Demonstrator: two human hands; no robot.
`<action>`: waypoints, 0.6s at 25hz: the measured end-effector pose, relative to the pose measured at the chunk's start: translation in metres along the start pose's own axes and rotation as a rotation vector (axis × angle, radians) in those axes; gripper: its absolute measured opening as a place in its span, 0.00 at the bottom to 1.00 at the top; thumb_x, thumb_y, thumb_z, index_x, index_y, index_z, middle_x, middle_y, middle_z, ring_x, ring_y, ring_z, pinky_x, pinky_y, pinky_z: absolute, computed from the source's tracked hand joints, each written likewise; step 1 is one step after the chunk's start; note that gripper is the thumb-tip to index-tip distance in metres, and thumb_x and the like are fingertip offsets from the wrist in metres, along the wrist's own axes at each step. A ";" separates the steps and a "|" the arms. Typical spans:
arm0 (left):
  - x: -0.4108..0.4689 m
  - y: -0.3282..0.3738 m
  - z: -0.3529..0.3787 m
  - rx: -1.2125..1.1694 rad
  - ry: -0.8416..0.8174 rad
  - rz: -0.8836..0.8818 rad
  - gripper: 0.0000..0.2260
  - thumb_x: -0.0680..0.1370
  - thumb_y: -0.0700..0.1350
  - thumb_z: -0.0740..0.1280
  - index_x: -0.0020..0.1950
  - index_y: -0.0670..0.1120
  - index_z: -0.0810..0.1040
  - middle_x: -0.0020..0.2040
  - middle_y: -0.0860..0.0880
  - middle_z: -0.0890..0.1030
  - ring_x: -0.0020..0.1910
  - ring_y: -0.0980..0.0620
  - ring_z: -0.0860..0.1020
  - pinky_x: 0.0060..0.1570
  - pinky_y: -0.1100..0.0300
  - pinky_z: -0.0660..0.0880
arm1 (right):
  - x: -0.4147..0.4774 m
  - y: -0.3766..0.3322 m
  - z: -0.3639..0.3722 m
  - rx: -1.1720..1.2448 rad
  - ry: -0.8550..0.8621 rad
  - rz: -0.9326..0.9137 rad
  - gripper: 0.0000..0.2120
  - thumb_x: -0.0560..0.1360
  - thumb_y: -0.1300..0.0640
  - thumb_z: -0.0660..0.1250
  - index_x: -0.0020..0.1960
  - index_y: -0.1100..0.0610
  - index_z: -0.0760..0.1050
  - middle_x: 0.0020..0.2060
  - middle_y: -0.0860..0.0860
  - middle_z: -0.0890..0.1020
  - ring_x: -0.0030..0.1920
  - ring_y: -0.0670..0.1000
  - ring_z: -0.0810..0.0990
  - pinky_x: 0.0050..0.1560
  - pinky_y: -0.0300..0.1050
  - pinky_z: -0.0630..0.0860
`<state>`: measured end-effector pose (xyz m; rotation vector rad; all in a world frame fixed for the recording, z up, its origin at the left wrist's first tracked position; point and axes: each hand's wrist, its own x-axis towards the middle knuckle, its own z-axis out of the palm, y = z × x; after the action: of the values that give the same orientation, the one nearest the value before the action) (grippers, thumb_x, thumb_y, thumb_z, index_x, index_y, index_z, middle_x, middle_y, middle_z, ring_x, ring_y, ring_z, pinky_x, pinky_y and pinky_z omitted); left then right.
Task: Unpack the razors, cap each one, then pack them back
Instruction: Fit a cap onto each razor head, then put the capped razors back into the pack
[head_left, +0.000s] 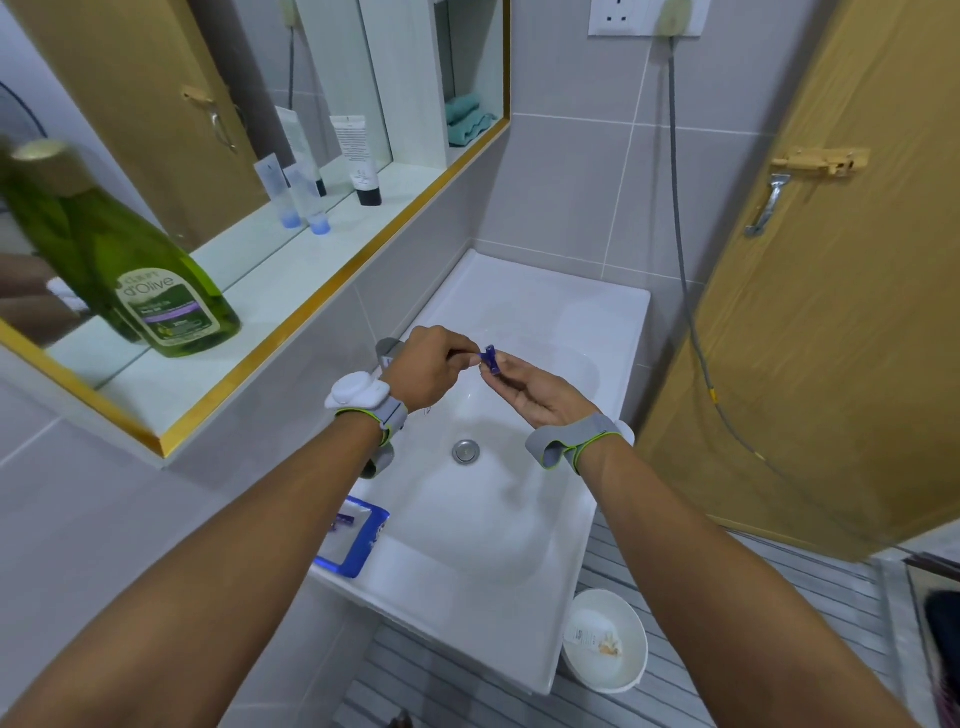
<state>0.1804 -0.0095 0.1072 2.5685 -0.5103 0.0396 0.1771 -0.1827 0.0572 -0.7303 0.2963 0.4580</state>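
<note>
Right hand (535, 395) pinches small blue razor (489, 361) over sink (613, 312); left hand (426, 369) pinches its head end. Mostly hidden, long axis unclear.

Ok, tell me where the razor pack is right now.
The blue razor pack lies on the sink rim's left front corner, below the left forearm, away from both hands holding the razor.

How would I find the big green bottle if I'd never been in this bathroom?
Look left of the white sink to the gold-edged shelf. The green bottle stands at its near end, far bigger than the small white tubes further along.
</note>
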 end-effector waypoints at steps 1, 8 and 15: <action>-0.011 -0.008 -0.001 -0.049 0.033 -0.050 0.09 0.80 0.45 0.66 0.48 0.44 0.85 0.38 0.45 0.84 0.38 0.46 0.79 0.42 0.56 0.75 | 0.003 0.007 0.002 -0.029 -0.006 0.044 0.08 0.79 0.61 0.63 0.52 0.66 0.76 0.49 0.60 0.81 0.50 0.55 0.81 0.54 0.45 0.80; -0.069 -0.109 0.013 -0.169 0.177 -0.465 0.07 0.78 0.42 0.67 0.48 0.44 0.85 0.42 0.45 0.85 0.41 0.46 0.82 0.47 0.60 0.78 | 0.038 0.070 -0.003 -0.545 0.260 0.172 0.06 0.77 0.56 0.67 0.43 0.58 0.76 0.47 0.55 0.80 0.40 0.50 0.79 0.49 0.43 0.78; -0.039 -0.193 0.055 -0.019 0.091 -0.539 0.09 0.79 0.38 0.65 0.47 0.34 0.83 0.46 0.34 0.83 0.48 0.35 0.80 0.46 0.52 0.71 | 0.109 0.129 0.006 -0.905 0.299 0.250 0.03 0.77 0.61 0.61 0.48 0.54 0.68 0.40 0.54 0.78 0.44 0.56 0.79 0.50 0.49 0.79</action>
<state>0.2105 0.1305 -0.0382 2.5851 0.2225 -0.0374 0.2070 -0.0625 -0.0569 -1.6644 0.4684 0.7307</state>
